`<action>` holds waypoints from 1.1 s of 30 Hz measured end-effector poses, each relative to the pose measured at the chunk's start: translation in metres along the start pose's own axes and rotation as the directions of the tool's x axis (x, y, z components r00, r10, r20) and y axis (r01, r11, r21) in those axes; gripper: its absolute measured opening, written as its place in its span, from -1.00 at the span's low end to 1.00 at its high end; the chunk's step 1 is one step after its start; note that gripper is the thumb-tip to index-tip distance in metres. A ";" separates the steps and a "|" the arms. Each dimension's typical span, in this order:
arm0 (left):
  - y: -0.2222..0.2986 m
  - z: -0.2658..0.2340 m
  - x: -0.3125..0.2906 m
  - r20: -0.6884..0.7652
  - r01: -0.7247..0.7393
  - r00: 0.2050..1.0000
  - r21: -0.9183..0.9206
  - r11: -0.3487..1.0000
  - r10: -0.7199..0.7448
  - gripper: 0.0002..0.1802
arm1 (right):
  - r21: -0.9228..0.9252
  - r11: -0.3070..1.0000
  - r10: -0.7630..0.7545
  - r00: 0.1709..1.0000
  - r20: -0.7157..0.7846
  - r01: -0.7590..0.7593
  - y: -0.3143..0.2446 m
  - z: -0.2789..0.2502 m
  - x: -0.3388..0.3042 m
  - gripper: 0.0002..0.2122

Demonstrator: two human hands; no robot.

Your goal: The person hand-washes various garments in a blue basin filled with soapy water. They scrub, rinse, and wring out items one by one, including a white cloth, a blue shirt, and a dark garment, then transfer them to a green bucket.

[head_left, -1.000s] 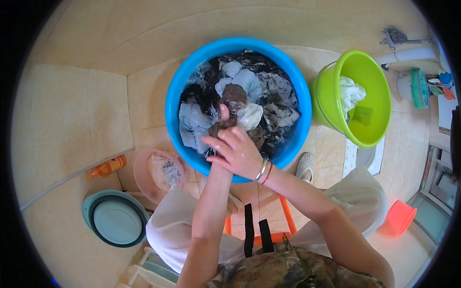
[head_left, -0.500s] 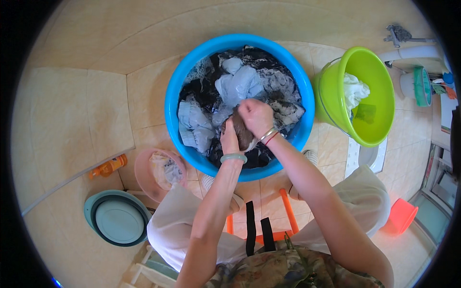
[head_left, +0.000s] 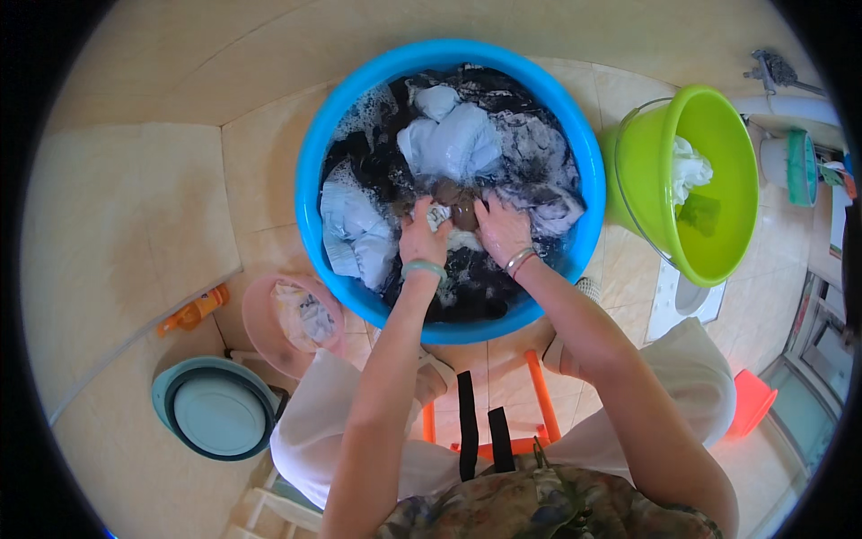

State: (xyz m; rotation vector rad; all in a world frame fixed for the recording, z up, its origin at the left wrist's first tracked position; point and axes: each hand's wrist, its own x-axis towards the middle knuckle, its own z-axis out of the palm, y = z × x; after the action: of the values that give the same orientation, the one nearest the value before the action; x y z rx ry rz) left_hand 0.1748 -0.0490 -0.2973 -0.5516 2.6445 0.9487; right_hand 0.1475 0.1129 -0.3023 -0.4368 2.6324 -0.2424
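Observation:
In a big blue tub (head_left: 310,216) of sudsy water, both my hands are down at the middle of the wet laundry. A brown wet cloth (head_left: 460,211) lies partly under water between them. My left hand (head_left: 426,238) grips its left side, thumb beside a small pale patterned piece. My right hand (head_left: 505,234) has hold of its right edge, fingertips partly under water. Light blue garments (head_left: 460,144) bulge up just beyond my hands, and another pale blue garment (head_left: 355,225) lies to the left. Dark clothes and a grey mottled cloth (head_left: 534,153) soak around them.
A lime green bucket (head_left: 633,180) with white cloth inside stands right of the tub. At left are a pink basin (head_left: 256,328) with light cloths, a grey-green basin (head_left: 164,395) and an orange bottle (head_left: 193,312). An orange stool (head_left: 540,395) is between my legs.
My hands have moved apart and lowered the brown cloth from above the laundry into the water. The whole view has shifted slightly, with the tub appearing larger.

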 end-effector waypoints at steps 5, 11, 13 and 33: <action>0.009 0.036 0.034 0.246 0.132 0.955 0.159 0.978 -0.169 -0.28 | 0.181 0.958 0.202 0.972 0.118 -0.221 0.032 0.059 0.034 -0.67; -0.060 0.045 0.061 0.416 0.257 0.908 -0.470 0.844 -0.045 -0.40 | 0.267 0.945 0.123 0.960 0.250 -0.190 -0.017 0.002 0.034 -0.72; -0.008 0.023 0.036 0.602 0.572 0.778 -0.797 0.192 0.180 -0.51 | 0.307 0.952 0.034 0.988 -0.152 0.014 -0.013 -0.025 0.004 -0.79; 0.044 -0.018 -0.018 0.436 0.583 0.810 -0.677 -0.450 0.392 -0.62 | 0.234 0.816 -0.199 0.638 -0.744 0.528 -0.103 -0.130 -0.046 -0.79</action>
State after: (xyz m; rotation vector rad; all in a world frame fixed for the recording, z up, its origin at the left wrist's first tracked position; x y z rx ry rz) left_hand 0.1686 -0.0243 -0.2532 -0.5747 0.1750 2.6737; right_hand 0.1534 0.0448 -0.1440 -0.8767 3.0088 -1.3637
